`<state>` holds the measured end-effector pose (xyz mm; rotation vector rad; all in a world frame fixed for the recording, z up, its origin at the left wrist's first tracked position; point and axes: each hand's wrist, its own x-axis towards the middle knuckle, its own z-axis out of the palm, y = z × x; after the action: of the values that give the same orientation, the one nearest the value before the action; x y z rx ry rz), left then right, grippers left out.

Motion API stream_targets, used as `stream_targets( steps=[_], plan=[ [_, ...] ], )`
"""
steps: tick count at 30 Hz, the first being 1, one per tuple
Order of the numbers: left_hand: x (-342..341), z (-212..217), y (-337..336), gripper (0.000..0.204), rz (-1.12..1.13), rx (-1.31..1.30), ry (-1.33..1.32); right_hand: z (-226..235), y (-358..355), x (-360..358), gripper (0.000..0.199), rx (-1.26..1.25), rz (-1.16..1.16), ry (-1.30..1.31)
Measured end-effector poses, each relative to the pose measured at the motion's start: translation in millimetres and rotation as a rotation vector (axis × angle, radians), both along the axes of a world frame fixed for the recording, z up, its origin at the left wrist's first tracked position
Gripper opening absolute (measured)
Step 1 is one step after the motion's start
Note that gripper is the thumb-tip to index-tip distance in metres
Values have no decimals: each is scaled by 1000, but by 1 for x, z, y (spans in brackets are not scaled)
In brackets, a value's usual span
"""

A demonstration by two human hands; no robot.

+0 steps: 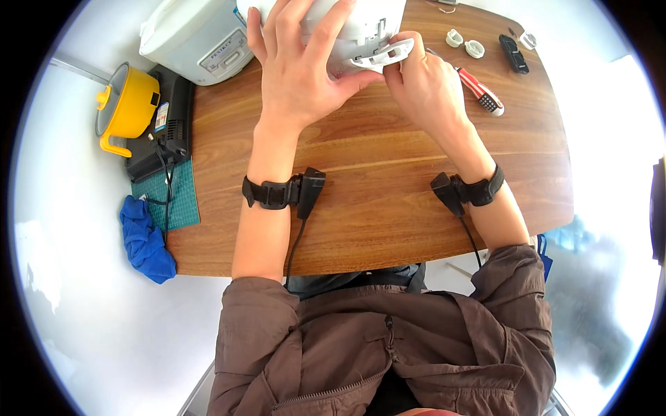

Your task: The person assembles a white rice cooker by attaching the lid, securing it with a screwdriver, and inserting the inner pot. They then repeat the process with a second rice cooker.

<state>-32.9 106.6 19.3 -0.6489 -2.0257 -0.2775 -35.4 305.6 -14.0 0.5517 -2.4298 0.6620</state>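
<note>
At the table's far edge, a white plastic appliance (361,26) with slots in its near side is partly cut off by the picture's top. My left hand (295,87) grips it, fingers spread over its left part and thumb reaching along its lower edge. A curved white plastic piece (385,55) sticks out at its near right corner. My right hand (431,87) pinches that piece with bent fingers; whether it is still attached cannot be seen. Just right of this hand lies a red-handled screwdriver (480,91), its tip hidden.
Two white round caps (474,48), a black plastic part (513,54) and a small white part (528,40) lie far right. At left stand a white rice cooker (201,41) and a yellow pot (132,104) on a black device (179,114), near a green mat (182,197) and blue cloth (146,239).
</note>
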Motion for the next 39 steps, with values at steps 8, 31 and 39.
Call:
stream_targets(
  steps=[8, 31, 39],
  plan=[
    [-1, 0, 0, 80, -160, -11, -39, 12, -4, 0, 28, 68, -18, -32],
    [1, 10, 24, 66, 53, 125, -5, 28, -15, 6, 25, 124, -161, -18],
    [-2, 7, 24, 65, 41, 126, 21, 19, -11, 2, 29, 145, -111, -53]
  ],
)
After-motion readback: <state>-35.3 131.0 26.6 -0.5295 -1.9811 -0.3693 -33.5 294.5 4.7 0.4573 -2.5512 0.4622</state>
